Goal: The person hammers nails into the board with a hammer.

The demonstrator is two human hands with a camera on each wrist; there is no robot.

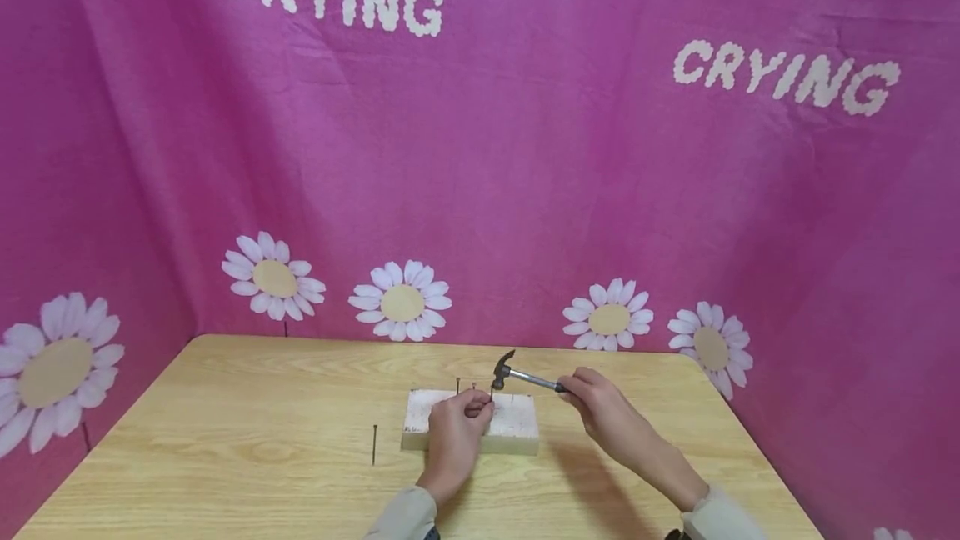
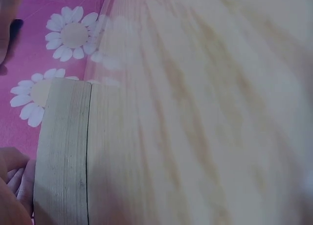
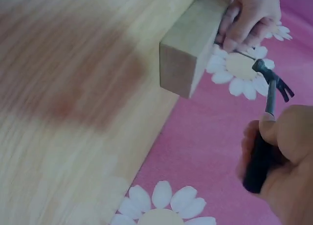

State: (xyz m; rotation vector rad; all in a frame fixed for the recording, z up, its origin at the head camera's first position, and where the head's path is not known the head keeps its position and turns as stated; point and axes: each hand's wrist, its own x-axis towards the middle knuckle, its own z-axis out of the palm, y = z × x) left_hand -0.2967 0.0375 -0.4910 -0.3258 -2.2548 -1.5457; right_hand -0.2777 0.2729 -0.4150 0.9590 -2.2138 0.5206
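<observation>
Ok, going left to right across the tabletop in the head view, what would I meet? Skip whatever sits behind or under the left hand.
Loose nail → left hand → hammer head → right hand.

From here I have room on the table (image 1: pixel 262 407) left of the block (image 1: pixel 517 418), past one nail (image 1: pixel 375 444). Over the block, the left hand (image 1: pixel 459 427), the hammer (image 1: pixel 528 377) and standing nails (image 1: pixel 458 386) stop me. Right of it, the right hand (image 1: pixel 609 419) hangs in my way.
</observation>
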